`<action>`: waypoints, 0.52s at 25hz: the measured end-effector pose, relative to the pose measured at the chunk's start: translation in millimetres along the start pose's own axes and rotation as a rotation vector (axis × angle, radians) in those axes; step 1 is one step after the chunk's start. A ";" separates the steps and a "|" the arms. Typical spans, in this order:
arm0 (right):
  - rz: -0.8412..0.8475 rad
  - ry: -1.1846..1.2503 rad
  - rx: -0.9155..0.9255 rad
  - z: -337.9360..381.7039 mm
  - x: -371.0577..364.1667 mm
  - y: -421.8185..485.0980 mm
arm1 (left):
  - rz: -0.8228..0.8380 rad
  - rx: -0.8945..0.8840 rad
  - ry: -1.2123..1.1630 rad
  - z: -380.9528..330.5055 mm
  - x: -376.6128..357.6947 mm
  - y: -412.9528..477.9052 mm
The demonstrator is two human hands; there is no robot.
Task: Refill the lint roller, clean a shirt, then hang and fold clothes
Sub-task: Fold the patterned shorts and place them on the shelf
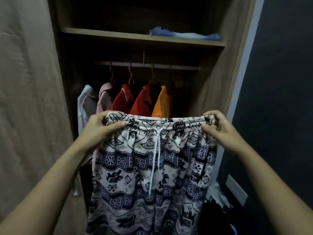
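Observation:
A pair of cream patterned pants (152,167) with dark blue and black prints hangs in front of me, stretched wide by its elastic waistband. A white drawstring (156,150) dangles down the front. My left hand (100,129) pinches the left end of the waistband. My right hand (220,129) pinches the right end. The pants hang upright before the open wardrobe, and their lower part runs out of view at the bottom.
Behind the pants, several shirts hang on a rail (149,65): white (86,106), pink (104,99), two red (122,100) and an orange one (163,102). Folded blue clothes (184,33) lie on the shelf above. A wardrobe door stands left, a dark wall right.

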State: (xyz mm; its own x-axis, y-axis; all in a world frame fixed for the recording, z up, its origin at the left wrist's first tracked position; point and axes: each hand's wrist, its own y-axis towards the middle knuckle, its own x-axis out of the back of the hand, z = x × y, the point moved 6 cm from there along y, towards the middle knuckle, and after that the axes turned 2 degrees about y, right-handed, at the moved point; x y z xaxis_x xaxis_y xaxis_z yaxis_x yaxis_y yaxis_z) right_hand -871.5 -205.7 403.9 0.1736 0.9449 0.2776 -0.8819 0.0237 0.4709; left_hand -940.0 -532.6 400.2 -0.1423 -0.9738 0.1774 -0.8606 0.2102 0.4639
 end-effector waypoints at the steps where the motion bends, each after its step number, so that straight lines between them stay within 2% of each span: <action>1: 0.025 -0.013 0.021 1.2 -4.8 1.3 | 0.014 0.000 0.028 0.7 -1.4 0.8; 7: 0.021 -0.072 0.080 5.4 -6.9 0.0 | -0.009 -0.079 0.082 -4.2 17.0 -5.9; 10: 0.109 0.088 0.022 3.3 -5.6 -1.8 | 0.134 -0.081 -0.174 -2.0 23.4 -11.7; 11: 0.137 0.183 -0.061 -4.5 -10.2 -1.0 | 0.145 -0.018 -0.299 8.7 23.8 -9.9; 13: 0.126 0.324 -0.272 -31.7 -23.8 3.1 | 0.075 0.292 -0.461 45.8 16.8 0.5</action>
State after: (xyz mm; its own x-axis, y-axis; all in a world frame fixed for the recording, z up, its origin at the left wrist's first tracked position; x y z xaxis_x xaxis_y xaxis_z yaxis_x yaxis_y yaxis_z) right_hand -892.2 -217.8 372.2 -0.0514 0.9984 0.0217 -0.9781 -0.0547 0.2008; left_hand -965.2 -552.8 363.7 -0.3518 -0.9079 -0.2279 -0.9303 0.3120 0.1928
